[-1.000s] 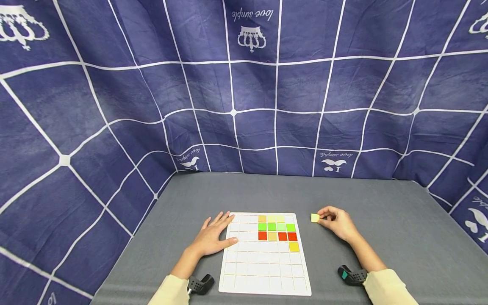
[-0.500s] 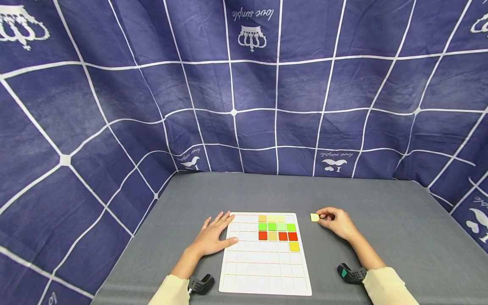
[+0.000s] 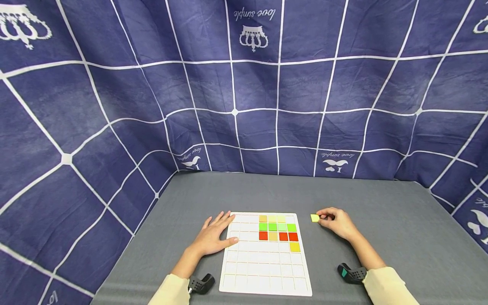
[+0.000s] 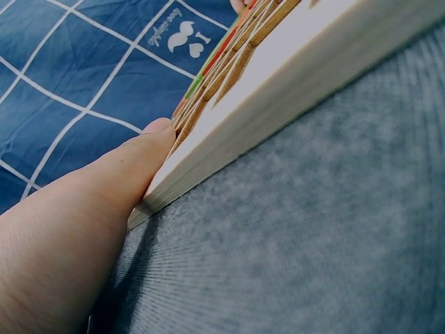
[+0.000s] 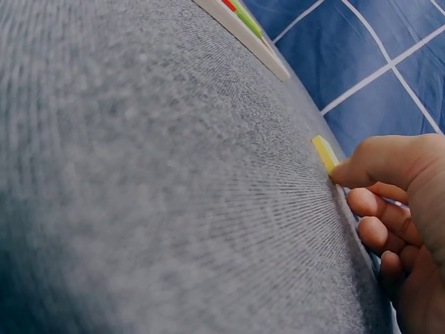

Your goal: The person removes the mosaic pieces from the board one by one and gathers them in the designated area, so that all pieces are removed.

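A white gridded board [image 3: 263, 271] lies flat on the grey cloth, with coloured square tiles in several of its upper right cells. My left hand [image 3: 211, 239] rests with spread fingers over the board's left edge. In the left wrist view the thumb [image 4: 132, 163] lies against the board's thick side [image 4: 278, 104]. To the right of the board, my right hand [image 3: 339, 223] pinches a small yellow square tile [image 3: 314, 218] between thumb and fingers. The right wrist view shows that yellow tile [image 5: 324, 153] sticking out past the thumb tip, the other fingers curled beneath.
Red tiles [image 3: 283, 237], green tiles [image 3: 272, 227] and pale yellow tiles [image 3: 281, 219] sit in the board's cells, and a darker yellow tile [image 3: 295, 247] lies below them. A blue curtain [image 3: 259, 93] with white lines hangs behind the grey table [image 3: 366, 199].
The yellow tile has tilted slightly in my right hand's fingers, and that hand has barely shifted. My left hand stays on the board. The head view has moved very slightly.
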Demonstrator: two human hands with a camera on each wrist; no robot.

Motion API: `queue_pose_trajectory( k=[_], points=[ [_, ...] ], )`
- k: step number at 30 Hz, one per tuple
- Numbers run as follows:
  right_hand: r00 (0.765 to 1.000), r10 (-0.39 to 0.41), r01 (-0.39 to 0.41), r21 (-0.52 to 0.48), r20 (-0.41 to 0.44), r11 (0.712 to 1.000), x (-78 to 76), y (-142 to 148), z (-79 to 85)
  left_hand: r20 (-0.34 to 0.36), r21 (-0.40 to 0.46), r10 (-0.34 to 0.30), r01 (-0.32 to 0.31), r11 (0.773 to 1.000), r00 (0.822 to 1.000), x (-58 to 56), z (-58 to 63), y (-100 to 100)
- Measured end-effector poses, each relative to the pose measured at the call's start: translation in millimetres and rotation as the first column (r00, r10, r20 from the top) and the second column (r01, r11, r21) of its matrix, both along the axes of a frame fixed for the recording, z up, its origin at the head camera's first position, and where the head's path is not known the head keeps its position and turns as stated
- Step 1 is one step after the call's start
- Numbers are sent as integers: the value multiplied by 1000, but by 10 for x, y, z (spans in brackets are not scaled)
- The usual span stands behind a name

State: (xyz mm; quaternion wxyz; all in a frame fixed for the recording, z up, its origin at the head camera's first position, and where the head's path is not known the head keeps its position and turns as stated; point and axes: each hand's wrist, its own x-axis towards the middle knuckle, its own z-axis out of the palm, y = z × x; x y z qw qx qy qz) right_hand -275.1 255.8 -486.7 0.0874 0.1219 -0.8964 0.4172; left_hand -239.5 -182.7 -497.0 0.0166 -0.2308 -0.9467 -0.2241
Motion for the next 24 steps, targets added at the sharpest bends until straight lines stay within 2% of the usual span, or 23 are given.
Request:
queue_pose_trajectory(
  k=[6, 12, 24],
  points=[
    [1000, 3, -3, 12, -1, 1000, -5, 9, 13, -7, 4, -4, 4, 1000, 1000, -6, 13, 4],
    [1000, -2, 3, -30, 23, 1000, -1, 5, 16, -23, 18, -9, 9, 1000, 1000, 4, 18, 7],
    [1000, -19, 20, -47, 12, 999, 14, -38, 66, -9, 24, -8, 8, 1000, 1000, 24, 35, 7]
  ],
)
